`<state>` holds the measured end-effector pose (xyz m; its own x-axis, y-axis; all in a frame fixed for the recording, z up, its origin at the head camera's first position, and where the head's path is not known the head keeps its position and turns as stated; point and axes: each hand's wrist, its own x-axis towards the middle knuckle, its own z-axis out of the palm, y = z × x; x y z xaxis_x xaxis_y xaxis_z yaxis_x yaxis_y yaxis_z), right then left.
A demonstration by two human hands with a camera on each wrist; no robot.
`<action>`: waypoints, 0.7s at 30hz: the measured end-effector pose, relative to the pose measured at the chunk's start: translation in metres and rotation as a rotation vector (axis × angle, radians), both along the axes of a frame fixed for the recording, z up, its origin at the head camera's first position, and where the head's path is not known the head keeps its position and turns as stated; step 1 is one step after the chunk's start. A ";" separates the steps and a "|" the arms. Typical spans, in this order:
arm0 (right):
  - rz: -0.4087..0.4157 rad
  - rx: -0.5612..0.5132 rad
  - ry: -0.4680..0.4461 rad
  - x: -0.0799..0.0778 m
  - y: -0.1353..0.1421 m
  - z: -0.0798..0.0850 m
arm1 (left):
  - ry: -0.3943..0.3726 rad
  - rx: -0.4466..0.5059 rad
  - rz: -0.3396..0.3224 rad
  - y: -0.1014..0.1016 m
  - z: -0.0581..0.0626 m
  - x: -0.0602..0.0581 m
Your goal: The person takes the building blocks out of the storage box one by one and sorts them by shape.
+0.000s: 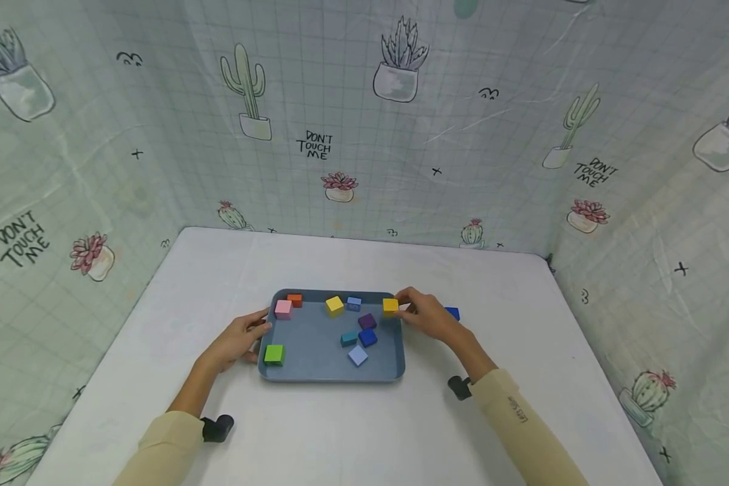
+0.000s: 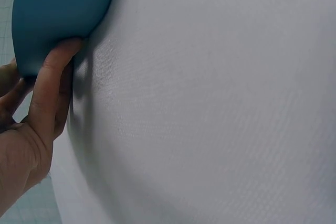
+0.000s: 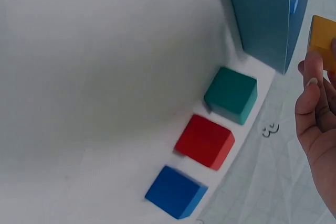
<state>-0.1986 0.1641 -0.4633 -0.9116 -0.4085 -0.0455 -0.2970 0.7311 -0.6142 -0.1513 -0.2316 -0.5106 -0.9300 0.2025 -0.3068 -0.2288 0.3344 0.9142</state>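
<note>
"Now, eyes on the yellow cube, up at the far right corner of the blue-grey tray! What's the grip doing?"

"Pinching it! The right hand has that cube between thumb and fingertips. Whether the cube touches the tray, I can't tell."

"And the left hand?"

"Holding the tray by its left side, fingers and thumb about the edge."

"Inside the tray, call it!"

"Pink cube and orange block in the far left corner, green cube in the near left one! A second yellow cube sits by the far wall, small blue block just beside it."

"Right of centre?"

"A cluster: purple block, dark blue cube, teal block, and nearest us the pale blue block!"

"Anything outside?"

"Yes, the right wrist view has a row on the white counter: teal-green block nearest the tray, then red block, then bright blue block."

"Behind it all?"

"A hanging cloth printed with potted cacti and 'DON'T TOUCH ME'!"
</note>
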 end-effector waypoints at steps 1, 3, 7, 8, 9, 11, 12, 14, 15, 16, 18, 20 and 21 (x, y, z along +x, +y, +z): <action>-0.002 -0.006 0.007 -0.001 0.002 0.002 | -0.007 0.004 0.006 0.000 0.000 0.000; -0.008 -0.008 0.017 -0.002 0.008 0.004 | -0.013 0.007 0.004 0.000 -0.001 -0.001; -0.043 -0.017 -0.008 -0.005 0.019 0.007 | -0.022 0.014 -0.002 0.001 -0.001 -0.003; -0.056 -0.016 -0.013 -0.006 0.022 0.008 | -0.023 0.017 -0.003 0.001 -0.001 -0.003; -0.064 -0.016 -0.016 -0.007 0.024 0.007 | -0.025 0.020 -0.003 0.001 -0.001 -0.003; -0.073 -0.019 -0.018 -0.008 0.028 0.007 | -0.023 0.021 -0.007 0.001 -0.001 -0.004; -0.073 -0.021 -0.015 -0.008 0.029 0.008 | -0.020 0.020 -0.009 0.001 -0.001 -0.003; -0.069 -0.022 -0.007 -0.008 0.032 0.007 | -0.022 0.022 -0.004 0.000 0.000 -0.003; -0.064 -0.025 -0.004 -0.008 0.034 0.006 | -0.023 0.022 -0.002 0.000 0.001 -0.003; -0.064 -0.026 -0.001 -0.008 0.035 0.005 | -0.019 0.021 -0.008 0.000 0.001 -0.003; -0.063 -0.031 0.003 -0.007 0.039 0.004 | -0.020 0.025 -0.008 0.001 0.002 -0.003; -0.063 -0.031 0.012 -0.006 0.042 0.002 | -0.020 0.027 -0.011 0.001 0.002 -0.003; -0.064 -0.032 0.014 -0.006 0.043 0.002 | -0.022 0.028 -0.012 0.001 0.002 -0.002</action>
